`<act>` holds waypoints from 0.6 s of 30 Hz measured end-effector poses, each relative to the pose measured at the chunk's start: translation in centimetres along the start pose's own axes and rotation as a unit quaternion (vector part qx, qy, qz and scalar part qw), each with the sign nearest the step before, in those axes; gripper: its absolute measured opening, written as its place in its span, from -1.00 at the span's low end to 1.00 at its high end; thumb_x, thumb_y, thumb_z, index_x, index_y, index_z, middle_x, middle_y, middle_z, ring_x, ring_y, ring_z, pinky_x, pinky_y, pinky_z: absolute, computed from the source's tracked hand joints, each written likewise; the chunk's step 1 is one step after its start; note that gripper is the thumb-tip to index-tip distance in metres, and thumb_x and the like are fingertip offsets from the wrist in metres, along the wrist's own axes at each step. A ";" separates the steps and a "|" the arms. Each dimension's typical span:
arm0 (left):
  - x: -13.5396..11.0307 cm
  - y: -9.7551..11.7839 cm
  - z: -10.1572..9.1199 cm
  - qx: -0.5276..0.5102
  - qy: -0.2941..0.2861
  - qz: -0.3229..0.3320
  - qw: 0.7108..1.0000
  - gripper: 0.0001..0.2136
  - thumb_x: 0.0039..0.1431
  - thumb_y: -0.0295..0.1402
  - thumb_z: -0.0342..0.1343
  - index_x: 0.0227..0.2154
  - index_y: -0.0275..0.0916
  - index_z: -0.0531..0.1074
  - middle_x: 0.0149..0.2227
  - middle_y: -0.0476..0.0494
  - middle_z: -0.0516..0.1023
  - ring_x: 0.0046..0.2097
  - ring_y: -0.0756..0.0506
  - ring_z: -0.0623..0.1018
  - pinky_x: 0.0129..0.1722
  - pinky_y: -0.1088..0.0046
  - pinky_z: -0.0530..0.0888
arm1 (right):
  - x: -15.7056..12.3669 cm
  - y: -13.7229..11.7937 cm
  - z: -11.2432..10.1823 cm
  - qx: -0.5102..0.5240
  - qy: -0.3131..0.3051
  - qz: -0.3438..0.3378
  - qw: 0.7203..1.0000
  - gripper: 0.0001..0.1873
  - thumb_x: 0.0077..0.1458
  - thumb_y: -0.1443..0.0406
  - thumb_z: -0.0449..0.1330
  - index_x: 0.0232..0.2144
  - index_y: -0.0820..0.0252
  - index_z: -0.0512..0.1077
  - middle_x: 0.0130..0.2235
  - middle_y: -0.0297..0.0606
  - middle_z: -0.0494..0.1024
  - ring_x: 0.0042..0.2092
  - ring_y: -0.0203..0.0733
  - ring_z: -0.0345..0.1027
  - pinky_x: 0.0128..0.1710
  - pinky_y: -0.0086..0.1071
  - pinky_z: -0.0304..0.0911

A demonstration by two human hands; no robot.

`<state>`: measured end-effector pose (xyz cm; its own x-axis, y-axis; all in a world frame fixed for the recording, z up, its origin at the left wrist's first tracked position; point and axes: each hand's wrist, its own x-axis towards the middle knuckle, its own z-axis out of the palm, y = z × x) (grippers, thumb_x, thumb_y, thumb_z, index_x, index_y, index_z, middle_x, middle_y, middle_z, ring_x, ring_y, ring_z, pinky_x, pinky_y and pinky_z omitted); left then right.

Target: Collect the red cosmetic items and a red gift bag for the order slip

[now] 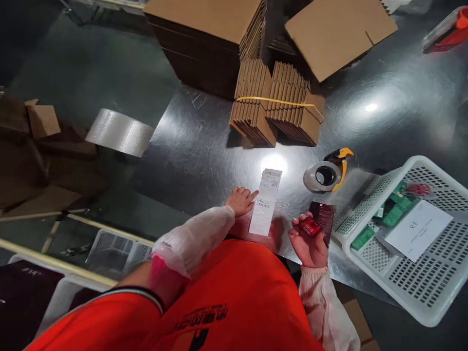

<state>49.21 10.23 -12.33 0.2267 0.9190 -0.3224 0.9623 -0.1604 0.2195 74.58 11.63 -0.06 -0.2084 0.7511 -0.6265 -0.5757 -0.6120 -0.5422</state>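
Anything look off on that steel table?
One thing: the white plastic basket at right appears to overhang the near edge of the steel table, leaving its corner unsupported, so it could tip. The green packets sit inside it, not spilled.

I'm wearing an orange-red T-shirt (234, 297) with a black chest print (202, 317) and black-trimmed sleeve hem (137, 291), plus translucent white sleeve covers (192, 241) gathered at the wrists, both arms.
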 end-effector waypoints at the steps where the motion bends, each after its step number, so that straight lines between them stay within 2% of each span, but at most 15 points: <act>1: 0.0 0.0 0.0 0.001 0.000 0.000 1.000 -0.53 0.40 -0.19 -0.16 0.30 -0.15 0.25 -0.02 -0.30 0.52 0.00 -0.28 0.39 -0.07 0.13 0.23 | 0.0 -0.1 0.0 0.007 0.004 -0.002 1.000 -0.36 -0.35 -0.03 0.53 -0.15 -0.08 0.55 -0.17 -0.37 0.55 -0.16 -0.19 0.34 -0.35 -0.35 0.27; 5: 0.0 0.1 -0.1 0.005 -0.002 -0.001 1.000 -0.53 0.40 -0.19 -0.14 0.30 -0.15 0.24 -0.01 -0.31 0.51 0.01 -0.29 0.39 -0.08 0.13 0.23 | -0.1 -0.2 -0.1 0.008 0.003 -0.005 1.000 -0.36 -0.36 -0.06 0.52 -0.14 -0.14 0.54 -0.17 -0.40 0.56 -0.17 -0.17 0.33 -0.35 -0.31 0.24; 13: 0.0 -0.1 0.1 -0.007 0.006 0.003 1.000 -0.53 0.40 -0.18 -0.15 0.30 -0.14 0.25 -0.02 -0.31 0.51 -0.01 -0.28 0.38 -0.09 0.14 0.21 | -0.3 0.3 -0.7 -0.016 -0.012 0.003 1.000 -0.40 -0.24 -0.07 0.47 -0.10 -0.19 0.51 -0.11 -0.33 0.55 -0.13 -0.09 0.33 -0.26 -0.20 0.20; 18: 0.0 -0.1 -0.1 -0.009 0.006 0.001 1.000 -0.55 0.40 -0.18 -0.13 0.28 -0.10 0.29 -0.04 -0.30 0.51 -0.02 -0.27 0.38 -0.09 0.15 0.21 | -0.3 0.4 -0.9 -0.012 -0.011 0.007 1.000 -0.41 -0.23 -0.05 0.47 -0.10 -0.18 0.51 -0.10 -0.32 0.54 -0.15 -0.10 0.33 -0.29 -0.21 0.22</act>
<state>49.11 10.32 -12.23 0.2265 0.9228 -0.3117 0.9592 -0.1556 0.2362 75.09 10.91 -0.58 -0.2335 0.7479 -0.6214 -0.5532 -0.6277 -0.5477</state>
